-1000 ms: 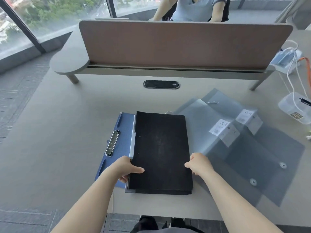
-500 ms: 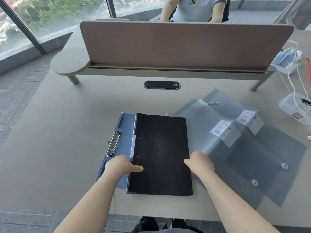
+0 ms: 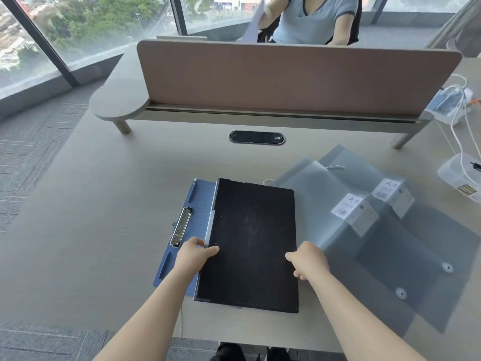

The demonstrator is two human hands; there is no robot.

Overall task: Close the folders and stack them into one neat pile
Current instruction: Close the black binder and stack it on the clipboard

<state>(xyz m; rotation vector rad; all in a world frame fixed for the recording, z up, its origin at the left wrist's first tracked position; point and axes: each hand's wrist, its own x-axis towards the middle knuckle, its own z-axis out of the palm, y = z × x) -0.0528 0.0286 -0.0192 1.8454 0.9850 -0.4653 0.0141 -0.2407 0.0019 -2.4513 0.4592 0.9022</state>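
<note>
A closed black folder (image 3: 253,241) lies near the desk's front edge, partly over a blue clipboard folder (image 3: 182,225) whose metal clip shows on the left. My left hand (image 3: 194,255) grips the black folder's left edge, thumb on top. My right hand (image 3: 308,259) holds its right edge, fingers curled under. Two translucent grey snap envelopes lie overlapped to the right: the nearer one (image 3: 335,230) touches the black folder, the farther one (image 3: 421,246) is partly beneath it. Both carry white A4 labels.
A brown divider panel (image 3: 296,76) on a raised shelf crosses the back of the desk (image 3: 109,204), with a black cable grommet (image 3: 256,138) in front. Clear plastic boxes and white cables (image 3: 460,175) sit at the right edge. Another person sits behind the divider.
The black folder has shifted slightly away from me and settled flat on the blue clipboard folder. Both hands stay on its side edges.
</note>
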